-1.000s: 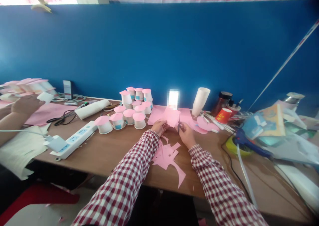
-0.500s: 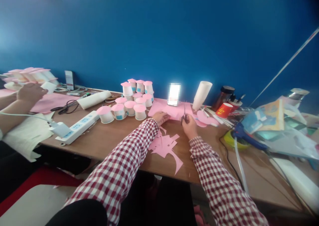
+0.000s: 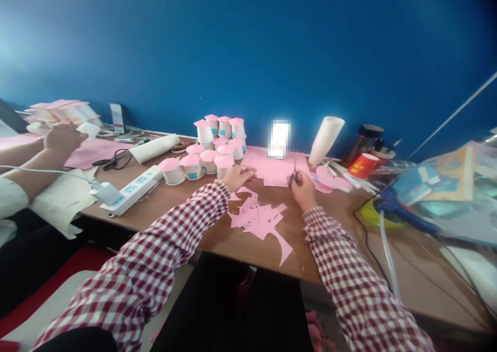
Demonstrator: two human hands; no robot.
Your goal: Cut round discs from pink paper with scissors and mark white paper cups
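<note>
Across the table (image 3: 337, 209), my right hand (image 3: 305, 189) grips scissors (image 3: 294, 176), I can't tell if my left hand (image 3: 237, 178) pinches anything, and pink paper (image 3: 279, 173) seems light, floppy, best edge-held.

Right hand (image 3: 304, 187) curled, arms (image 3: 182, 225) forward

From close behind the near edge of the table (image 3: 337, 212), the head-worn camera looked forward and down, facing the blue wall (image 3: 248, 57) beyond.

Maroon-and-white checked sleeves (image 3: 166, 248), gathered cuffs (image 3: 313, 215), dark trousers (image 3: 205, 300), bare hands (image 3: 305, 192)
</note>
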